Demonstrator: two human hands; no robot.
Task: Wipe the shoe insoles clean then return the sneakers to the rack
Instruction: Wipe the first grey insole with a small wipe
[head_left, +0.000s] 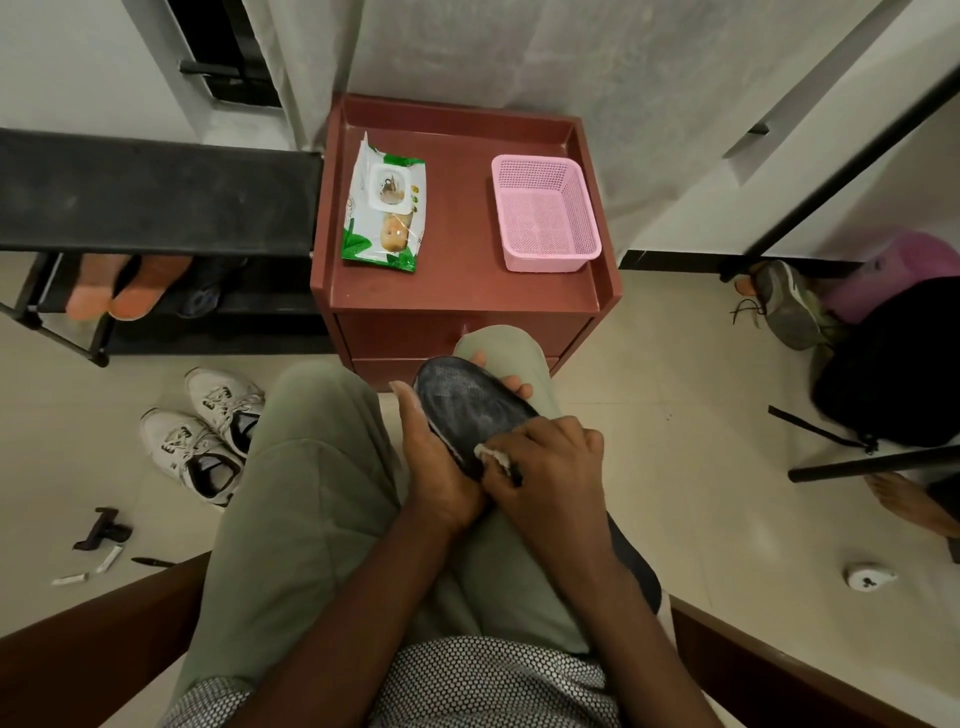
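Note:
A dark insole (465, 402) lies tilted over my right knee. My left hand (434, 457) grips it from below, thumb along its left edge and fingertips showing past its far edge. My right hand (545, 462) pinches a white wet wipe (493, 457) against the insole's near end. Another dark insole (636, 561) pokes out beside my right thigh, mostly hidden by my arm. A pair of white sneakers (208, 431) stands on the floor at my left, below the black shoe rack (156, 192).
A red-brown cabinet (467, 291) in front of my knees carries a wet wipe pack (384, 208) and a pink basket (545, 213). Orange footwear (124, 291) sits in the rack. A grey shoe (789, 306), a black bag (893, 364) and someone's bare foot (914, 504) lie at right.

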